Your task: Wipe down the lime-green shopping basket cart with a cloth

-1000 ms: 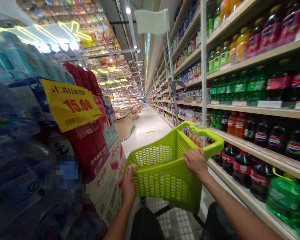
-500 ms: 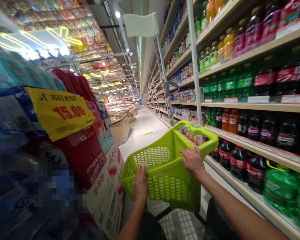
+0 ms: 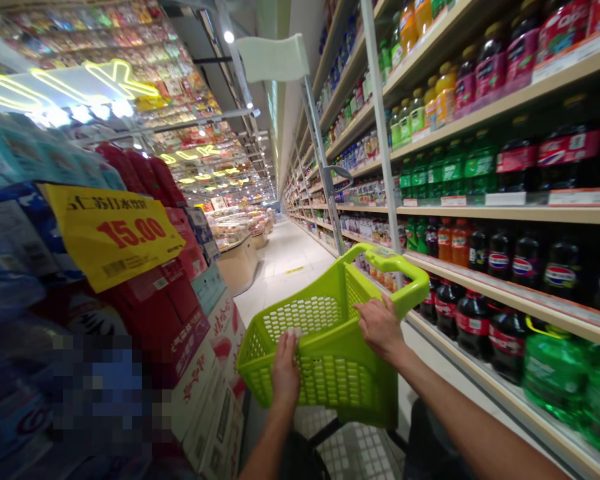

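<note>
Curling over the near rim (image 3: 330,337) of a green cart (image 3: 330,377), the left hand (image 3: 284,373) pinches a white wad (image 3: 296,331) there and the right hand (image 3: 380,327) grips beside the handle (image 3: 403,265), the cart's long axis slanting across the aisle (image 3: 280,247), nose toward stacked boxes (image 3: 200,413) at left, handle near bottle shelves (image 3: 510,213), a tall stand (image 3: 319,140) beyond.

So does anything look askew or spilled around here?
The green cart stands at an angle to the aisle, with the left hand and right hand at its side rim, off the handle. The yellow price sign looks tilted and curled. No spill shows.
</note>
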Demonstrator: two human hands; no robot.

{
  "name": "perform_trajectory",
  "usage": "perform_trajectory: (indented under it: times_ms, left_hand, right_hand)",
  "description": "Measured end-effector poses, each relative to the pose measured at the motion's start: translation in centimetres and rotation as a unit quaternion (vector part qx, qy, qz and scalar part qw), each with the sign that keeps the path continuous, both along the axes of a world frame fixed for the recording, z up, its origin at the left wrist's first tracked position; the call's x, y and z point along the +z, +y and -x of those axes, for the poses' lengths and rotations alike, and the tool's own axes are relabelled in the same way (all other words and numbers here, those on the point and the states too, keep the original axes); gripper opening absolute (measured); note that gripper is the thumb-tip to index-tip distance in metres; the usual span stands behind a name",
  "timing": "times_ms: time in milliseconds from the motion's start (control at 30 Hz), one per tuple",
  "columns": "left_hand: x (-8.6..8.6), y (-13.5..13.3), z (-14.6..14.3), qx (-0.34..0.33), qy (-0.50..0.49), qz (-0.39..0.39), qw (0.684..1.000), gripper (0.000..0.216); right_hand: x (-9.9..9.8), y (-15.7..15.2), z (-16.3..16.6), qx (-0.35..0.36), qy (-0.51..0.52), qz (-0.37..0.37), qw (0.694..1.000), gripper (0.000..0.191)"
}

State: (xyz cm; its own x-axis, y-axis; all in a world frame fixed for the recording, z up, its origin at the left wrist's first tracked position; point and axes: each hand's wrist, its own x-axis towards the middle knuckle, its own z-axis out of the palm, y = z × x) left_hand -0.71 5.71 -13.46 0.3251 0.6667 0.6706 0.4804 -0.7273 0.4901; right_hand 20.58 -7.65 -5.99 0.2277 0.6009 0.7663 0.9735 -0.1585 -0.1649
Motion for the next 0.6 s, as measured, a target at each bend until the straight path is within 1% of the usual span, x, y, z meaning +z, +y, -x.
perform_trajectory:
  times_ms: [100,133,167,200,267,367,400,433,467,500,600]
  left_hand:
    - [0.8,-2.4,-5.0,-0.093,0.007,-0.036,0.995,0.066]
    - [1.1,-3.0,-6.3,-0.115,0.007,-0.046,0.992,0.064]
    - [1.3,-3.3,-6.9,-0.13,0.007,-0.053,0.99,0.063]
    - [1.4,-3.2,-6.8,-0.135,0.007,-0.055,0.989,0.062]
    - [1.1,-2.0,-4.7,-0.109,0.001,-0.042,0.993,0.064]
    - [0.3,0.3,-0.2,-0.006,-0.023,-0.008,1.0,0.066]
    - [0.2,0.6,0.6,0.015,-0.026,-0.001,1.0,0.065]
    - [0.1,0.5,0.6,0.022,-0.026,0.003,0.999,0.064]
    - [0.2,0.1,-0.1,0.011,-0.022,0.003,1.0,0.064]
    - [0.3,-0.5,-1.4,-0.012,-0.018,0.0,1.0,0.064]
    - [1.2,-3.2,-6.3,-0.097,-0.008,-0.034,0.995,0.063]
  right_hand:
    - [0.0,0.0,0.1,0.001,-0.006,0.002,1.0,0.029]
    - [-0.1,-0.1,0.1,0.004,-0.009,0.002,1.0,0.029]
    - [-0.1,-0.1,0.0,0.006,-0.011,0.002,1.0,0.029]
    - [-0.1,-0.1,0.0,0.007,-0.012,0.002,1.0,0.029]
    - [-0.1,-0.2,-0.1,0.005,-0.01,0.003,1.0,0.029]
    - [0.0,-0.1,0.0,-0.003,-0.003,0.004,1.0,0.028]
    - [0.0,-0.1,0.1,-0.006,-0.001,0.002,1.0,0.028]
    - [0.0,-0.1,0.2,-0.01,0.0,-0.001,1.0,0.028]
    - [0.1,0.0,0.3,-0.012,0.0,-0.003,1.0,0.028]
    - [0.1,0.0,0.3,-0.012,-0.002,-0.004,1.0,0.028]
    - [0.0,0.0,0.3,-0.004,-0.017,0.001,1.0,0.028]
